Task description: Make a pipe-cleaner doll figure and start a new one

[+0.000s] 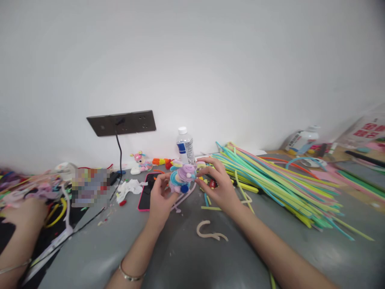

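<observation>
A small pipe-cleaner doll (186, 173) in lilac, blue and pink, with yellow-tipped ears, is held up between both hands above the grey table. My left hand (161, 197) is closed around its lower left side, the thumb beneath. My right hand (221, 186) grips the doll's right side, its fingers near an ear and its thumb lower down. Below the hands lies a bent beige pipe cleaner (207, 233). A pink-cased phone (145, 198) rests beside my left hand. A water bottle (184, 146) stands upright behind the doll.
Right of my hands spreads a large bundle of coloured pipe cleaners (270, 180). A finished-looking pink doll (141, 160) sits by the wall. A black cable (120, 152) runs from the socket panel (135, 122) across the table. Another person's hand (27, 216) is at far left.
</observation>
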Demonstrator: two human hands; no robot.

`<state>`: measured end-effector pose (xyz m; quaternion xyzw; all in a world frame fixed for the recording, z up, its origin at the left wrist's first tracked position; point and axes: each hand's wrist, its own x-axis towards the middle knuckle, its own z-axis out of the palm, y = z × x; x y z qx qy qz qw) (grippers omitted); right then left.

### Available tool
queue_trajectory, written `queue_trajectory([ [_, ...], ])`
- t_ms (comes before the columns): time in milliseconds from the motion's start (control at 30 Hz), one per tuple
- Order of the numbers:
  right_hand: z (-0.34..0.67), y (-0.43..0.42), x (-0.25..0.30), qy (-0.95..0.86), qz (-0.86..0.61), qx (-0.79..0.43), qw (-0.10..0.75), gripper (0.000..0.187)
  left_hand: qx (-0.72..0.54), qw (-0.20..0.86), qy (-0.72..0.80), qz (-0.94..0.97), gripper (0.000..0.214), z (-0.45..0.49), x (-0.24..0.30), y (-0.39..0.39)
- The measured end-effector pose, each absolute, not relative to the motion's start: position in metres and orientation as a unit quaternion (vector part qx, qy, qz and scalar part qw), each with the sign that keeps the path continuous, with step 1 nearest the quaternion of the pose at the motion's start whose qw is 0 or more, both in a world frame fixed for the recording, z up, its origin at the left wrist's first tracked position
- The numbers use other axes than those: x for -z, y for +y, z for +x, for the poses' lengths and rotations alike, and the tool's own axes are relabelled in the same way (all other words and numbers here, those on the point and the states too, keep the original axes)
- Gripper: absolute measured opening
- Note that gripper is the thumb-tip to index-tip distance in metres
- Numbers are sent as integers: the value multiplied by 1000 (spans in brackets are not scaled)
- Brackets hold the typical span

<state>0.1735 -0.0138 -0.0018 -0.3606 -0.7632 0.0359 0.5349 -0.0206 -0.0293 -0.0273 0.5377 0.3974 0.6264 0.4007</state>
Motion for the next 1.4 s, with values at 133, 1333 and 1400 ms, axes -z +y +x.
queue_trajectory([
  [133, 173, -12, 4, -768, -351, -39, 535, 4, -618, 398, 385, 558, 33, -19, 27, -33],
  [1333, 176, -5, 8, -718, -375, -162, 563, 16, -573, 497, 435, 485, 31, -17, 19, -29],
  [1400, 183, -5, 3, -738, -363, -87, 561, 11, -550, 514, 441, 488, 32, -17, 19, -29],
])
